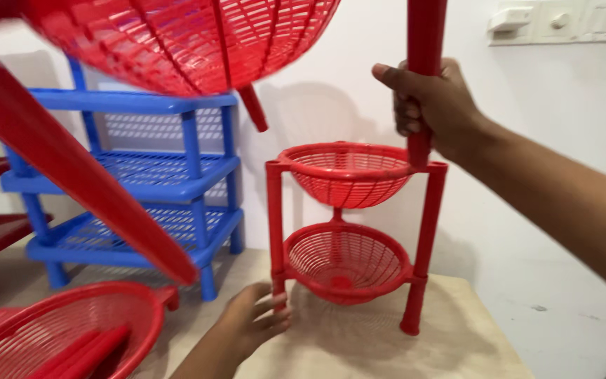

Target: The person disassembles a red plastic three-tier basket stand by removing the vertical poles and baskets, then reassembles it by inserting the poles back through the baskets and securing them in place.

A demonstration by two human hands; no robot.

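A red plastic basket stand (pixel 348 231) with two round mesh baskets stacked between upright legs stands on a pale wooden table (pixel 387 344). My right hand (pixel 429 105) grips a red tube (pixel 426 42) held upright over the stand's right rear leg. My left hand (pixel 254 319) rests at the foot of the stand's left front leg, fingers curled around it. Another red mesh basket (pixel 191 38) with red legs attached hangs blurred at the top left, close to the camera.
A blue three-shelf plastic rack (pixel 142 175) stands against the white wall at left. A loose red basket (pixel 57 333) holding red tubes lies at the bottom left. A white switch plate (pixel 559 21) is on the wall at top right.
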